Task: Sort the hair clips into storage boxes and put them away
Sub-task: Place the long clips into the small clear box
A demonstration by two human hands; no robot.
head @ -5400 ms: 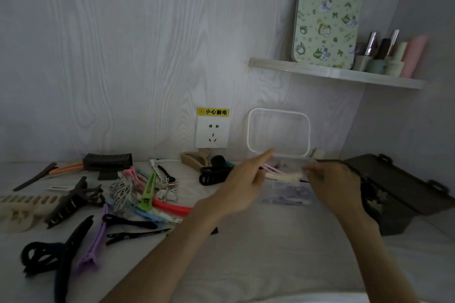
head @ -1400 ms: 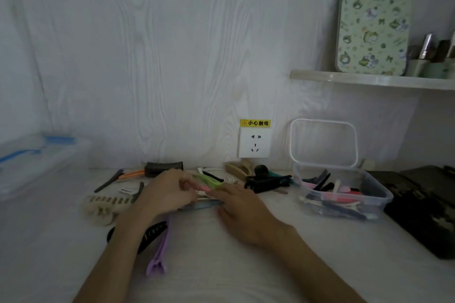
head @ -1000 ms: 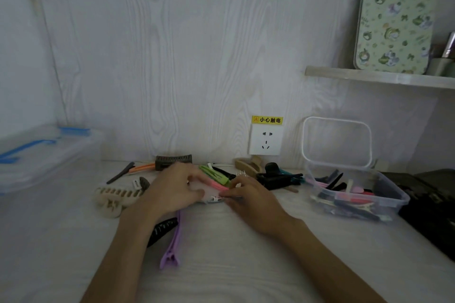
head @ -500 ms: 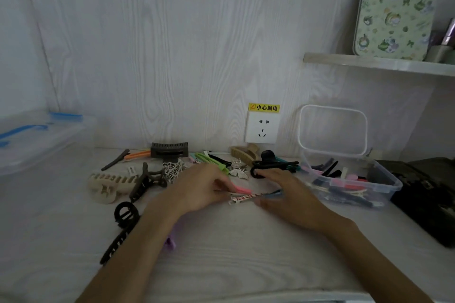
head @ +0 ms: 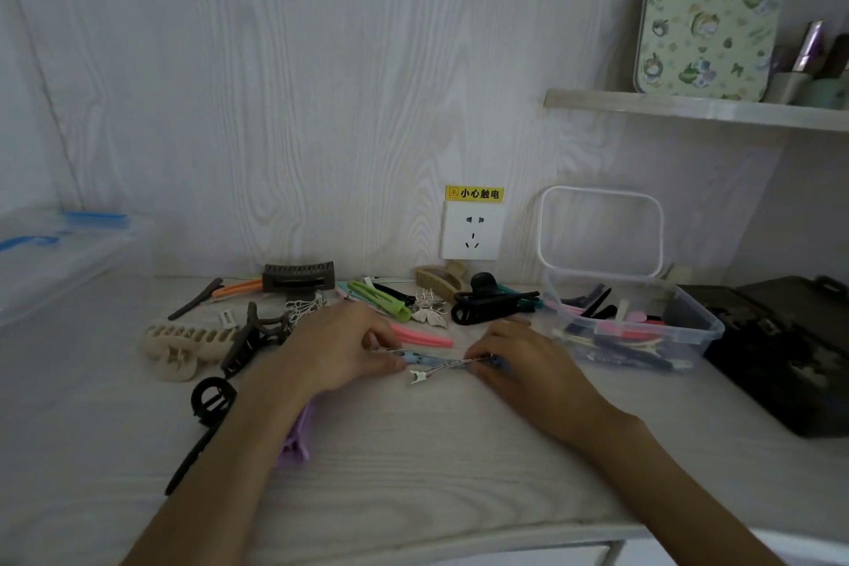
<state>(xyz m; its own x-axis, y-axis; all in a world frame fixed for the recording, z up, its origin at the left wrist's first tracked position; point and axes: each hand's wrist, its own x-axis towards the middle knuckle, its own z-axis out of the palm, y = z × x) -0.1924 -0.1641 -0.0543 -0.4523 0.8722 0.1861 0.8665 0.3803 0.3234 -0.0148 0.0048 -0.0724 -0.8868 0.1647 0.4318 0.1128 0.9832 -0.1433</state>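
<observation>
My left hand [head: 342, 347] and my right hand [head: 521, 356] lie on the white desk and pinch the two ends of a bunch of thin clips [head: 434, 364], a blue one and a silver one among them. A pink clip [head: 420, 337] lies just behind them. More clips are scattered behind and to the left: a green clip [head: 379, 299], a black claw clip [head: 487, 306], a beige claw clip [head: 181, 347], a purple clip [head: 298, 437] half hidden under my left forearm. The clear storage box [head: 703, 338] at the right holds several slim clips.
The box's clear lid [head: 602, 231] leans on the wall next to a wall socket [head: 472, 231]. A dark case [head: 790, 349] sits at the far right, a large clear bin [head: 55, 253] at the far left. A shelf [head: 689, 108] hangs above right.
Both hands came away from the clear box to the clip pile and gathered thin clips. In the last half second the hands spread slightly apart along those clips.
</observation>
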